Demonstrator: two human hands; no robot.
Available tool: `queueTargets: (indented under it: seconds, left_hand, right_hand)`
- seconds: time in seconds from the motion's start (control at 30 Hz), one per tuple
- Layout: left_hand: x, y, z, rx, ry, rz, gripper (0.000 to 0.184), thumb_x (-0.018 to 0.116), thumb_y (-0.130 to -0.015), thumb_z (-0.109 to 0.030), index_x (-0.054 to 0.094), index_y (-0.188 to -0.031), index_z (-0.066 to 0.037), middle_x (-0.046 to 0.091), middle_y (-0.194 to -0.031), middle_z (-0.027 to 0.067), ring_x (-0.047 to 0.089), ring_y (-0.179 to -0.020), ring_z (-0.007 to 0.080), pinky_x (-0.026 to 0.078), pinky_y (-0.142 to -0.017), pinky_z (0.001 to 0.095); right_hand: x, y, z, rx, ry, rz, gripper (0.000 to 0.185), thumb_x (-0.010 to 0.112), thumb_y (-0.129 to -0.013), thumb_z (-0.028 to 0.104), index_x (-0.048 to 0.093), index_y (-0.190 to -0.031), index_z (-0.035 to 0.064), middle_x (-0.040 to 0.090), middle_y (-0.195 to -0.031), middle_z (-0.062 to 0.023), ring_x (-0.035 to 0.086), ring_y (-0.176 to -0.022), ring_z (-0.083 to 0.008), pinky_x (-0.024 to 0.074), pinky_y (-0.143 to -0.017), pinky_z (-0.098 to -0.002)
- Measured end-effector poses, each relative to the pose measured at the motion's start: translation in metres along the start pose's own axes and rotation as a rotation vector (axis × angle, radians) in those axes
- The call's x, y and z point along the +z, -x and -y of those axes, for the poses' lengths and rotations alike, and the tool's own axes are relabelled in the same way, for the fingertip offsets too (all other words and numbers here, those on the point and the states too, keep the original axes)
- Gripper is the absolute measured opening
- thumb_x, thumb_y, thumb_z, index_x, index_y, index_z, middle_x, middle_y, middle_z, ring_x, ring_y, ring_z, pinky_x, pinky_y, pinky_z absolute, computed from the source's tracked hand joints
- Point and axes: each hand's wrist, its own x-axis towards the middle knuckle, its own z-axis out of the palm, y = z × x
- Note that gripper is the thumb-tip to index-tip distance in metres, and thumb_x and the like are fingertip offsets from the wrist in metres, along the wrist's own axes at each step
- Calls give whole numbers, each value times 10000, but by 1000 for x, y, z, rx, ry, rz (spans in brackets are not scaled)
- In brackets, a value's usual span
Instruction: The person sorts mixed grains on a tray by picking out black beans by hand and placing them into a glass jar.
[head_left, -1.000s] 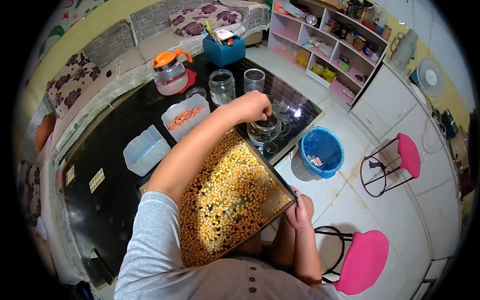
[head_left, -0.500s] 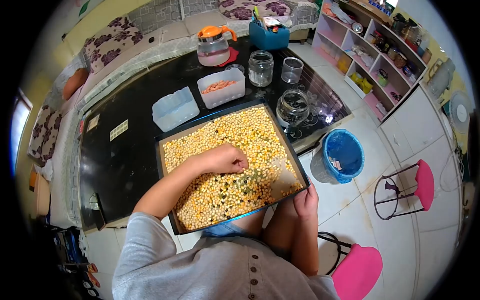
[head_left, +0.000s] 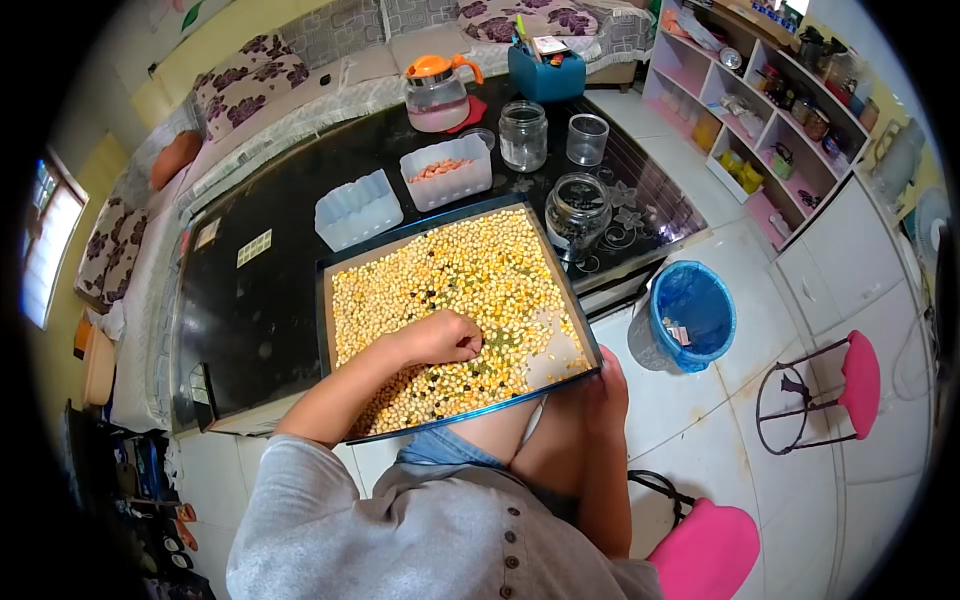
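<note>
A shallow dark-rimmed tray (head_left: 560,352) rests over my lap and against the table edge, spread with yellow corn kernels (head_left: 400,290), green mung beans (head_left: 497,337) and scattered black beans (head_left: 430,297). My left hand (head_left: 440,337) is over the middle of the tray with its fingers curled in a pinch among the grains. What lies between the fingertips is hidden. At the tray's near right corner my right hand (head_left: 606,390) grips the rim from the side and below; some fingers are out of sight.
Behind the tray on the black table (head_left: 270,310) are a translucent container (head_left: 358,212), one with pinkish nuts (head_left: 447,180), glass jars (head_left: 577,215), a clear cup (head_left: 586,140) and an orange-lidded jug (head_left: 437,100). A blue-lined bin (head_left: 690,315) and pink stools (head_left: 708,550) stand at right.
My left hand has moved slightly toward the tray's near side, its fingers still pinched. My right hand keeps its grip on the corner. The whole view has shifted a little.
</note>
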Motion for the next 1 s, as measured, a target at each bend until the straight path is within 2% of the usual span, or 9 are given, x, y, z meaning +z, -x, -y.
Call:
queueTargets:
  seconds: [0.13,0.3,0.43,0.5,0.6,0.7,0.83,0.9,1.0]
  left_hand:
    - [-4,8,-5,-52,16,-45,91,624,-732,-100,622,-799,-39,614,-713,91,601,-645,221,481,-610,304]
    - [-6,21,-3,-82,90,-137,116,611,-729,-83,632,-832,-34,631,-763,86,614,-675,210,485,-629,292]
    - [-14,27,-6,-133,84,-117,120,638,-753,-106,640,-856,-45,636,-782,77,621,-697,207,489,-643,293]
    - [-18,27,-4,-139,98,-116,130,636,-767,-108,641,-881,-46,642,-809,85,626,-722,219,492,-662,299]
    - [-28,28,1,-77,110,-149,101,597,-768,-92,625,-848,-36,633,-819,109,615,-738,274,489,-683,340]
    - [-36,22,10,-60,44,-77,114,620,-773,-89,640,-876,-45,641,-828,93,625,-746,235,493,-678,310]
    - [-38,13,16,-4,131,-32,113,628,-759,-72,636,-869,-44,638,-825,87,623,-746,233,491,-677,310]
    - [-40,9,19,-24,139,0,117,629,-757,-61,635,-873,-47,636,-832,84,621,-749,234,491,-672,308]
    - [-38,6,28,23,148,-33,119,630,-758,-54,634,-877,-55,626,-843,83,618,-752,239,489,-656,309]
  right_hand:
    - [10,-2,-6,-7,-172,79,447,421,-895,287,411,-1229,-10,525,-1165,-108,485,-1085,-210,366,-937,-342]
    - [3,-3,-20,156,-628,156,423,358,-929,305,436,-1247,37,481,-1265,-86,454,-1152,-220,361,-964,-373]
    - [0,-1,-39,216,-641,89,421,341,-936,312,453,-1238,41,471,-1278,-90,444,-1168,-219,342,-990,-392]
    - [9,6,-44,237,-525,-126,562,384,-900,426,383,-1282,14,455,-1284,-115,425,-1185,-251,337,-992,-414]
    - [22,2,-27,217,-618,-25,498,352,-923,382,430,-1258,22,465,-1283,-108,434,-1176,-257,323,-1003,-421]
    - [20,2,-20,242,-775,-26,533,353,-920,395,385,-1290,13,436,-1306,-131,409,-1196,-276,298,-1019,-424]
    - [35,12,4,143,-573,-236,537,348,-925,376,349,-1307,-1,421,-1312,-156,382,-1217,-281,261,-1039,-423]
    - [38,13,14,120,-429,-182,538,359,-924,358,322,-1318,-6,406,-1318,-168,359,-1236,-278,232,-1053,-415]
    - [44,15,22,41,-278,-58,524,381,-923,327,316,-1308,-23,425,-1290,-159,390,-1205,-258,270,-1029,-392]
